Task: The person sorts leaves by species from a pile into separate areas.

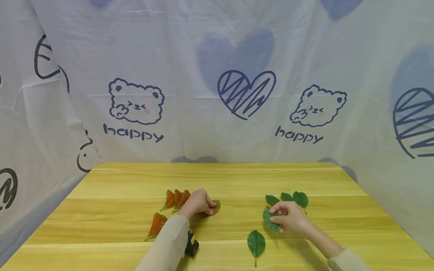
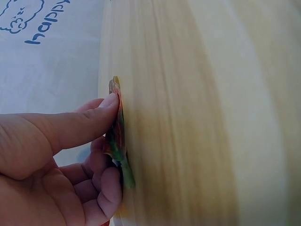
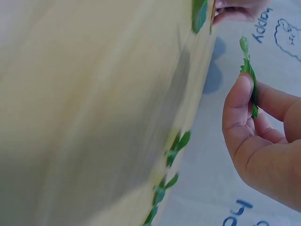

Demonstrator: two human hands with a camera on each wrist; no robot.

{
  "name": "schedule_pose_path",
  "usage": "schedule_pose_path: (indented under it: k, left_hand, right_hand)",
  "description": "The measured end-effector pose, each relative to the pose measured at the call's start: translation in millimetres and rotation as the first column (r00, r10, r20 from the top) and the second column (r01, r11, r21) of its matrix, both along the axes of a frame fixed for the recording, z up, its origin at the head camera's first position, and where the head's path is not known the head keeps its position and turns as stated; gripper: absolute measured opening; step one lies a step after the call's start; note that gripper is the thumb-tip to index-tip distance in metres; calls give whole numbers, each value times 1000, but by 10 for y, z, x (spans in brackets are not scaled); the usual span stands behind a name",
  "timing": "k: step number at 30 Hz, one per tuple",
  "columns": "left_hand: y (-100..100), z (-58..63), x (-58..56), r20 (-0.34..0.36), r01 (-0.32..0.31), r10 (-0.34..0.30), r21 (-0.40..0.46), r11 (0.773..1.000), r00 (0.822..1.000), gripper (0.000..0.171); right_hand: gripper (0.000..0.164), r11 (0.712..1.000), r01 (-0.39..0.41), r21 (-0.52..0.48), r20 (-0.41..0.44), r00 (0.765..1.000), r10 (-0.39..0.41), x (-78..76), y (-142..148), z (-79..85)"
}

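My left hand (image 1: 200, 202) pinches a red-and-green leaf (image 2: 117, 127) between thumb and fingers, close over the table to the right of a row of red leaves (image 1: 178, 197). In the left wrist view the leaf is seen edge-on, its stem pointing down past the fingers. My right hand (image 1: 291, 216) pinches a green leaf (image 1: 269, 218) by its edge. The right wrist view shows this leaf held above the tabletop, away from the other leaves. Just behind that hand lies a row of green leaves (image 1: 300, 199), partly hidden by it.
A single green leaf (image 1: 255, 243) lies nearer the front of the wooden table (image 1: 112, 226). One red leaf (image 1: 157, 224) lies beside the left sleeve. A black strap device (image 1: 191, 244) sits at the left wrist. Behind the table hangs a printed white cloth (image 1: 190, 124).
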State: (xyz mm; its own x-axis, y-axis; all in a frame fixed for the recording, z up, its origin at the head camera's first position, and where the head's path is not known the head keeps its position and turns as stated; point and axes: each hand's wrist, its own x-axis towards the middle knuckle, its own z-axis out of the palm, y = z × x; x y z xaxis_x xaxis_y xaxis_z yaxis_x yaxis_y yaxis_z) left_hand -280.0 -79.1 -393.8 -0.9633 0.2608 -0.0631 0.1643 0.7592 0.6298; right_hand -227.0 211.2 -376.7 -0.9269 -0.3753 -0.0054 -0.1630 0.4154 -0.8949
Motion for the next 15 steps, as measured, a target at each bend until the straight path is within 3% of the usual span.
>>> schedule_pose_path:
  k: [15]
  left_hand:
    - [9, 10, -4, 4, 1, -1, -12, 1000, 1000, 18]
  right_hand:
    - [16, 984, 90, 153, 48, 994, -99, -37, 340, -103]
